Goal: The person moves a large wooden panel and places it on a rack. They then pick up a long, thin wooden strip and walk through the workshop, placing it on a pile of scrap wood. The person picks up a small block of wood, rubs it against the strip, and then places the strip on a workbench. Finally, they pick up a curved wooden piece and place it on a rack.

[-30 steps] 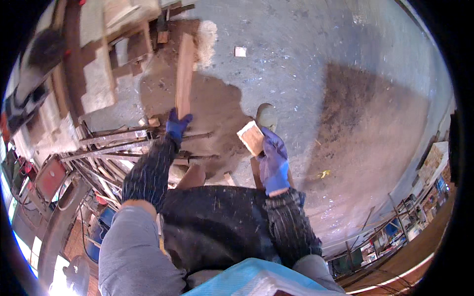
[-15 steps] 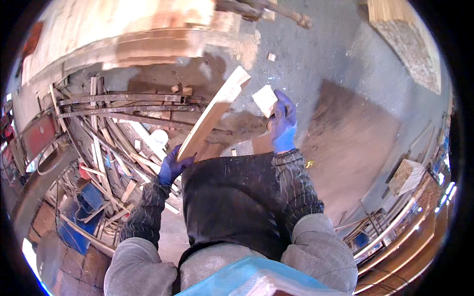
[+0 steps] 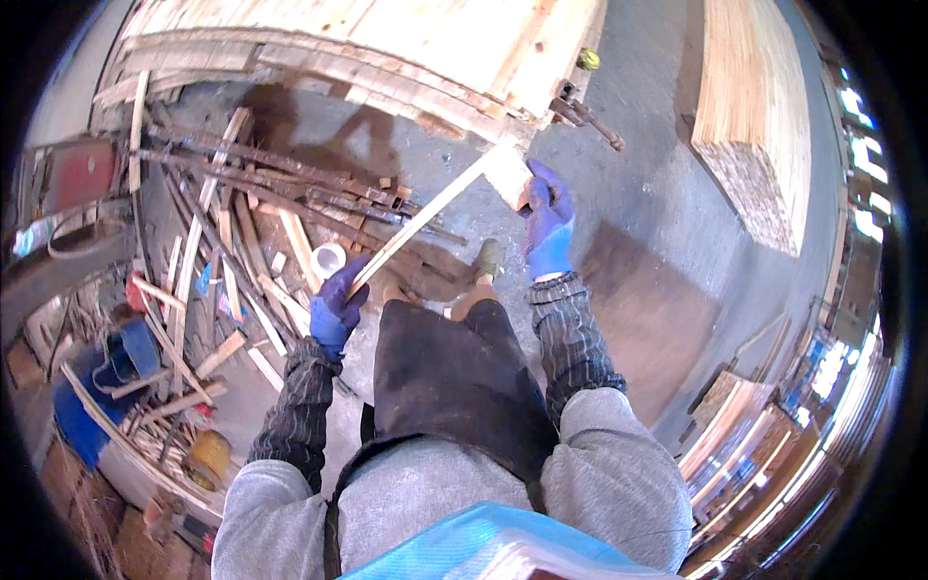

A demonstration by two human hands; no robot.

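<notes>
My left hand point(image 3: 338, 307), in a blue and purple glove, is closed round the near end of a long, narrow wooden strip point(image 3: 430, 215). The strip slants up and away to the right, seen nearly edge-on. In my gloved right hand point(image 3: 551, 222) is a pale, squarish block point(image 3: 507, 178), pinched between thumb and fingers. The block lies against or just beside the far end of the strip; whether they touch I cannot tell. A dark apron point(image 3: 454, 377) hangs below my hands.
A wide stack of pale boards point(image 3: 387, 34) lies ahead, with another board stack point(image 3: 754, 116) at the far right. Scrap strips and rusty metal bars point(image 3: 300, 188) cover the floor at left, around a white round container point(image 3: 327, 259). Blue bins point(image 3: 82, 416) stand at lower left.
The strip has turned from its broad face to its narrow edge. My right hand and the block have come close to its far end. My view has shifted, bringing my legs into sight.
</notes>
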